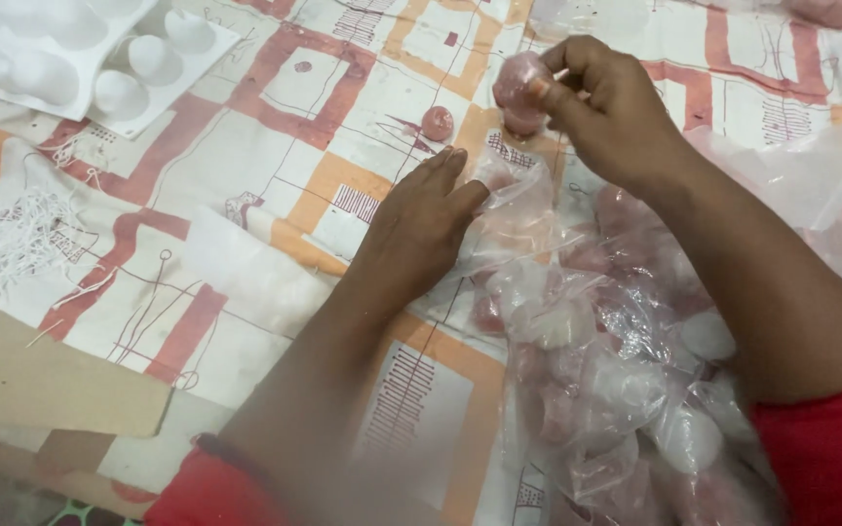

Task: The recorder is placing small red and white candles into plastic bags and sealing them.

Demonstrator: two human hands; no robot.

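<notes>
A heap of clear plastic bags (596, 370) lies at the lower right, crumpled and glossy, with pink and white rounded pieces showing through the film (how many bags there are cannot be told); its upper edge is touched by the left hand (416, 229). A white moulded tray (70, 58) with rounded hollows sits at the top left corner, and a flat piece of brown cardboard (41, 385) lies at the lower left edge. More clear plastic film (830, 185) bulges at the right edge, beyond the forearm; no labels, signs or screens show.
</notes>
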